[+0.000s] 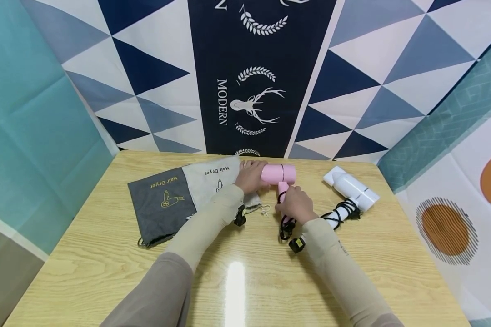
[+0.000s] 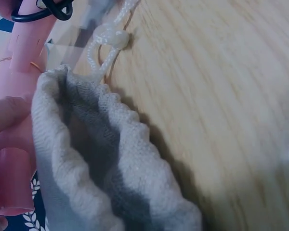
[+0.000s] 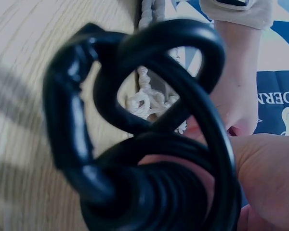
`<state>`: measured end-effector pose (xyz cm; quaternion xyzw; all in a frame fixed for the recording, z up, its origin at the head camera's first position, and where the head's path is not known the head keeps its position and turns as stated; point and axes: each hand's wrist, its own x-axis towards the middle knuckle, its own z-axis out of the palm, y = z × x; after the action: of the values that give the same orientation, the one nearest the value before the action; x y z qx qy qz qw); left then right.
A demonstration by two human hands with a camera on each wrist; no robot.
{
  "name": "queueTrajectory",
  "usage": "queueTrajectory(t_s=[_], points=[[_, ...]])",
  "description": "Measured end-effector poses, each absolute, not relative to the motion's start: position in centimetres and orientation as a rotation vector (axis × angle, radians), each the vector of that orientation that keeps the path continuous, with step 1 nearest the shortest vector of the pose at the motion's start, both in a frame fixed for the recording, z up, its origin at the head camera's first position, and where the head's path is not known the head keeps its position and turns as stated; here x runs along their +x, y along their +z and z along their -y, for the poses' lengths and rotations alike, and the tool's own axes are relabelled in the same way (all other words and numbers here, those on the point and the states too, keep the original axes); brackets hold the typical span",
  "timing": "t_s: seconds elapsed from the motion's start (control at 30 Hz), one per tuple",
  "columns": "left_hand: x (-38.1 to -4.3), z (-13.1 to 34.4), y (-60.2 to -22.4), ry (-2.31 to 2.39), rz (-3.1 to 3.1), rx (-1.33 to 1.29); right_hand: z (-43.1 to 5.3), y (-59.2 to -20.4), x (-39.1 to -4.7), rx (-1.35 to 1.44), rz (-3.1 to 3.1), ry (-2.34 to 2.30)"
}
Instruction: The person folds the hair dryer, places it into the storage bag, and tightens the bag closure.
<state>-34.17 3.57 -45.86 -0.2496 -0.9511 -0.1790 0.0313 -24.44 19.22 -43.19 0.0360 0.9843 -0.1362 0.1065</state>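
Note:
A pink hair dryer (image 1: 275, 173) lies at the far middle of the table, its barrel pointing left. My left hand (image 1: 251, 176) holds it by the nozzle end; the thumb (image 2: 8, 113) shows on the pink barrel in the left wrist view. Around the handle, my right hand (image 1: 296, 203) grips, close to the looped black cord (image 3: 183, 86) that fills the right wrist view. Left of the dryer lies a light grey drawstring pouch (image 1: 202, 181) printed "Hair Dryer", partly under my left forearm. Its gathered mouth (image 2: 149, 159) gapes slightly, beside a white cord with a bead (image 2: 116, 38).
A dark grey pouch (image 1: 157, 204) with yellow print lies to the left, adjoining the light one. To the right rests a white hair dryer (image 1: 353, 187) with a black cord wrapped around its handle. Patterned cloth (image 1: 159, 68) stands behind the wooden table (image 1: 106, 272).

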Motion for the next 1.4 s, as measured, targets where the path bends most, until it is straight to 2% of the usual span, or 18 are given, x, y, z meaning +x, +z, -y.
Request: queueTrajectory(t_s=[0.7, 1.4], points=[[-32.3, -1.0, -43.9, -0.565, 2.782, -0.753, -19.4, -41.3, -22.9, -0.047, -2.972, -0.521], [-29.2, 0.8, -43.1, -0.736, 2.699, -0.579, -19.8, -40.7, -21.6, -0.119, -2.866, -0.963]])
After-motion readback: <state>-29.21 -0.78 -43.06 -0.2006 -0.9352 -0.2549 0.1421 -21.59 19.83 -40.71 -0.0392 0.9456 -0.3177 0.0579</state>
